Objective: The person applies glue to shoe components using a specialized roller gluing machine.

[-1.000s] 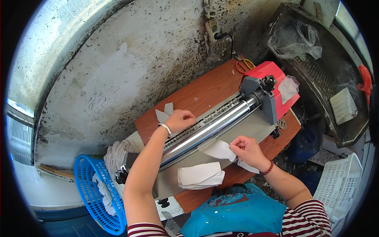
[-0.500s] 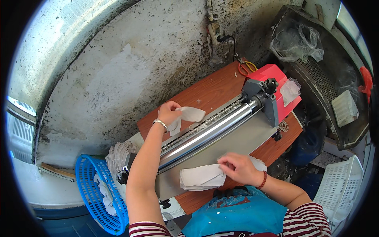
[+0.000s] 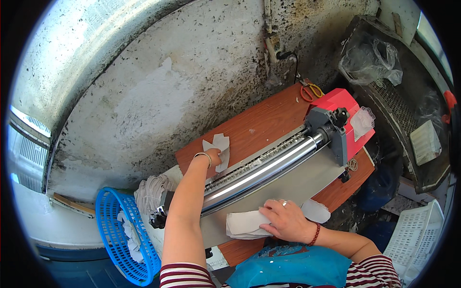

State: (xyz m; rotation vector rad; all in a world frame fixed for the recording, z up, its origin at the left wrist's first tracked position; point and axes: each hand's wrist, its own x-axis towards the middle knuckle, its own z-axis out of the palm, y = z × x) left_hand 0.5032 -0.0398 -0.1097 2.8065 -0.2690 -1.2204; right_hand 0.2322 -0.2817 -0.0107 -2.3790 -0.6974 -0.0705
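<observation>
My left hand [image 3: 214, 157] reaches over the roller machine. Its fingers are closed on a thin white flat piece [image 3: 221, 142] behind the roller, and another such piece lies against it; the fingertips are partly hidden. Below the roller, my right hand [image 3: 287, 222] rests with bent fingers on the right end of a stack of white flat pieces [image 3: 246, 224], gripping its edge. Another white piece [image 3: 315, 211] lies beside that wrist. Between my hands runs the shiny metal roller [image 3: 264, 165], with a toothed shaft behind it and a metal plate [image 3: 283, 185] in front.
The machine's red housing [image 3: 336, 99] stands on the brown wooden table [image 3: 269, 115]. Scissors [image 3: 311, 91] lie at its far edge. A blue basket [image 3: 126, 235] with white scraps and a bundle of cord [image 3: 152, 192] are on the left. A white crate [image 3: 415, 235] stands right.
My left hand has moved lower and left-hand pieces now stand more upright beside it. My right hand has shifted further over the stack, its palm turned down. The whole view has shifted slightly.
</observation>
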